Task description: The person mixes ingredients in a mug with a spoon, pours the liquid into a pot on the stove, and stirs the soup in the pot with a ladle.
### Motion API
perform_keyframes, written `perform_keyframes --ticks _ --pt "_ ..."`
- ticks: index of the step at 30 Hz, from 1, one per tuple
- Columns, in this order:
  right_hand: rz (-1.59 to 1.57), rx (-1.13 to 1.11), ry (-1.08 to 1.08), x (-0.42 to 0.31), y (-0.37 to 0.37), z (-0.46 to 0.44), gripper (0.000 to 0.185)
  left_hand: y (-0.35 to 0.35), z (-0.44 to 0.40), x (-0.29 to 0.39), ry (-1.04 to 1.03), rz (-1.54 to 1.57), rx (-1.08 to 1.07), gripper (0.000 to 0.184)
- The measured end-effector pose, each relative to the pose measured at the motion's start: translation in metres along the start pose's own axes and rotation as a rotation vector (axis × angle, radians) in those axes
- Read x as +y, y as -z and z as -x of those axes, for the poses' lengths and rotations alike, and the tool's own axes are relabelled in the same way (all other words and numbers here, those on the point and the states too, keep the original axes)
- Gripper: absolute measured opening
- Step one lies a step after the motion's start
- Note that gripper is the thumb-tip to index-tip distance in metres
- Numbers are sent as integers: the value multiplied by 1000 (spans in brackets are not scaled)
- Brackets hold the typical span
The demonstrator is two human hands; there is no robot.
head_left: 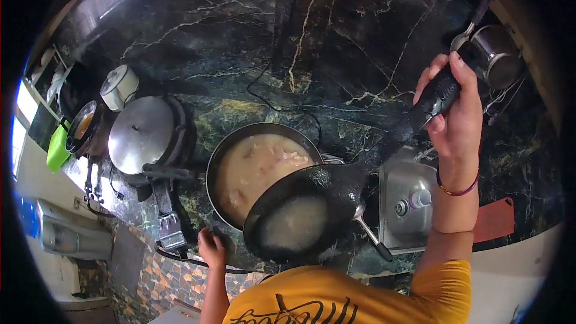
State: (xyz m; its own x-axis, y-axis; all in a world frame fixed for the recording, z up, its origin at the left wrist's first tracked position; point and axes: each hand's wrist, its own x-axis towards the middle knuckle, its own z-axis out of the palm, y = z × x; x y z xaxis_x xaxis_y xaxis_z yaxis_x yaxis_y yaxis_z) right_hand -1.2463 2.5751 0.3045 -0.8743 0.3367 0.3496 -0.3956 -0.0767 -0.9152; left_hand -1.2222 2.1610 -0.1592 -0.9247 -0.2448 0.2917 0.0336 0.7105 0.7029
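My right hand (459, 99) is wrapped round the thick handle of a black frying pan (345, 186), raised and tilted. Some cloudy liquid (297, 222) sits in the bowl of the pan. Its rim overlaps the front right of a dark round pot (211, 165), which holds pale broth (252, 156) with lumps of meat in it. My left hand (211, 248) is low at the front edge of the counter, beside the pot, fingers loosely bent and apart, with nothing seen in them. A spoon with a black handle (375, 237) lies partly under the pan.
A lidded metal pan (141, 135) stands left of the pot, with a white lidded pot (119, 87) behind it. To the right are a steel sink (390, 204), a red cutting board (495, 221) and a metal pot (501, 63). A green item (58, 149) is at far left.
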Motion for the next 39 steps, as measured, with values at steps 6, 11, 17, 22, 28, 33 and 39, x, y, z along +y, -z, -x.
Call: perform_keyframes --ticks 6,11,17,22,28,33,39 --pt "8 -38 57 -6 0 -3 36 0 0 0 39 71 -24 30" --pt "0 -77 60 -7 -1 -6 35 -2 0 -7 34 69 -38 29" --pt "3 -75 54 -4 -2 -9 37 -14 7 -31 48 171 10 27" --pt "15 -56 43 -5 -5 -10 37 -3 0 -5 77 69 -29 27" --pt "-43 -89 17 -8 -6 -9 36 2 0 3 56 67 -35 27" --pt "-116 -99 -3 -11 -7 -7 35 0 1 -3 32 105 -17 29" --pt "-196 -211 32 -14 1 -4 32 3 0 3 48 142 -42 28"
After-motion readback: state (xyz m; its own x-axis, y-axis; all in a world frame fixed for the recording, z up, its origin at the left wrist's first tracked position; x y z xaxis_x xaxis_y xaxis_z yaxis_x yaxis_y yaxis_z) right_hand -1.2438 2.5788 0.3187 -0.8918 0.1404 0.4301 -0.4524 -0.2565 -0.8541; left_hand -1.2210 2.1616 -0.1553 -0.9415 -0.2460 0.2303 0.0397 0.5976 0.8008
